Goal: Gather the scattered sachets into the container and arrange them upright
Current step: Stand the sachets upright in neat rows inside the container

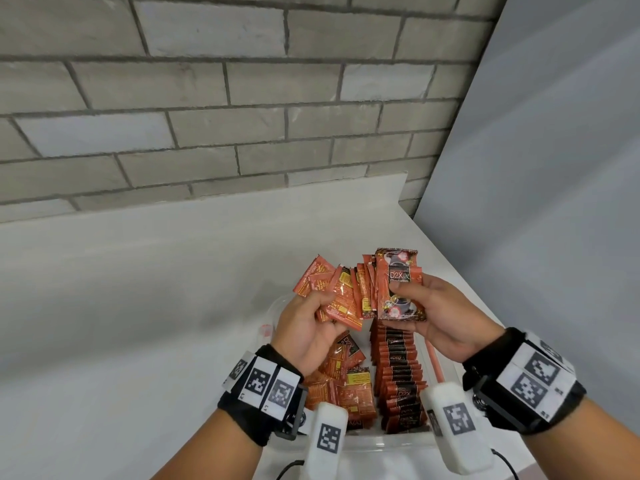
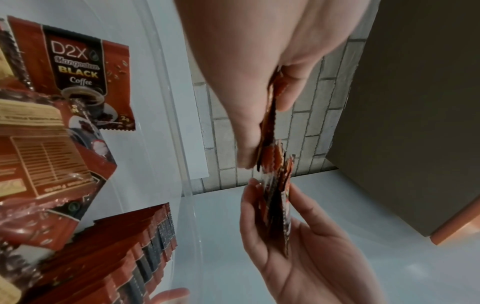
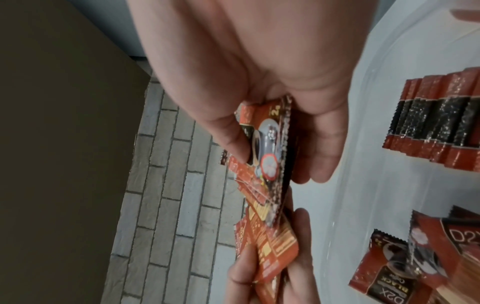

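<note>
Pinching glossy, crimp-edged sachets (image 1: 360, 292): both hands (image 1: 363, 317).

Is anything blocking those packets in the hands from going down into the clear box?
Nothing visible does. Both hands hold the fanned sachets directly above the open container, between loose sachets and the upright row.

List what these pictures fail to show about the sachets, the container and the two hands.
- Count of fanned sachets in the left hand: head view, they overlap.
- Sachets behind the front sachet in the right hand: that sachet and the fingers cover them.
- Near wall of the clear container: head view, wrist cameras block it.
- Ends of the upright row: left wrist view, cut by the frame edge.
</note>
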Demonstrator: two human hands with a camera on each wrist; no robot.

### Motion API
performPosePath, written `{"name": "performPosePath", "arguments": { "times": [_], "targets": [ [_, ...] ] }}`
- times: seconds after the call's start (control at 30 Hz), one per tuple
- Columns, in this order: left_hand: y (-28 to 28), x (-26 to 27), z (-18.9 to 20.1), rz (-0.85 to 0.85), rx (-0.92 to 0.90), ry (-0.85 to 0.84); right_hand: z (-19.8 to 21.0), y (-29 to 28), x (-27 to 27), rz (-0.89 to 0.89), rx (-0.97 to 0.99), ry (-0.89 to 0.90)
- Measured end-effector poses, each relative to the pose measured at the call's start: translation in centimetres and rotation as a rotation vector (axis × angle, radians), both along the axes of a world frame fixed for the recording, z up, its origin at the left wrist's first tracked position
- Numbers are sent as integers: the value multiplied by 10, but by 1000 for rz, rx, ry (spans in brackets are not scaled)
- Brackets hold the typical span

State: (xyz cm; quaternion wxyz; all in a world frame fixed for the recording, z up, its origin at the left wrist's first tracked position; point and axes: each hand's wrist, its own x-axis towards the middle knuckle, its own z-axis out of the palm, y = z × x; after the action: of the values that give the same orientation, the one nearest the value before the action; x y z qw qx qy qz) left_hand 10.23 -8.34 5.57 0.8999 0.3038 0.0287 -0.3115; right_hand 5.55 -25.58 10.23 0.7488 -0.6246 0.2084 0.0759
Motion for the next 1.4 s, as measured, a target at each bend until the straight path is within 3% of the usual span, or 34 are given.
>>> {"name": "performPosePath", "arguments": {
  "times": [0.2,0.4,0.67,0.8,1.23,1.4],
  "targets": [
    [-4,-3,-3,-12,65,-123,-2,5,-2,-11,73,22],
    [-3,0,-5,26,90,-68,-5,7,0,-47,14,-2],
    [3,7,-5,-67,451,-244,0,-4,1,-56,-99,-23],
    [3,5,-2,-143,521,-360,-2,-4,0,75,-176,6],
    [-5,5,-4,-86,585,-280,-5,3,-8,279,-133,41],
    [-4,5,-3,-85,558,-268,-8,0,-7,139,-40,11]
  ]
}}
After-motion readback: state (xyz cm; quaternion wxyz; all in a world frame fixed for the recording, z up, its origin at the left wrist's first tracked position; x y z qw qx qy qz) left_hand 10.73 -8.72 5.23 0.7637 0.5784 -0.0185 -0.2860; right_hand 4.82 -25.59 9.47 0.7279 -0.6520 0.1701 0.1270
